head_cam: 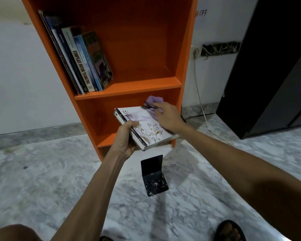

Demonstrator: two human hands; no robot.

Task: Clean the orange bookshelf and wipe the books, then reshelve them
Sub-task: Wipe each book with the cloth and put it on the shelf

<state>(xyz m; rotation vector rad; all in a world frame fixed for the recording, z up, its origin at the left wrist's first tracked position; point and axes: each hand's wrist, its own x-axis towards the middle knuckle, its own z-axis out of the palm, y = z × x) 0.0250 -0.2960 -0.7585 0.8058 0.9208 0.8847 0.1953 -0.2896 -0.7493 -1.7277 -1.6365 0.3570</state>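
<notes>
Now left grip clamps book by spine, cover tilted up for wiping; right grip presses bunched cloth on cover, beyond left grip.

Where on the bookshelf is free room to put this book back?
Upper shelf: bare between the leaning books and the right wall; its left end is crowded. Lower shelf: bare at left, the rest hidden by the book.

Head camera looks forward and down, near the orange bookshelf.
</notes>
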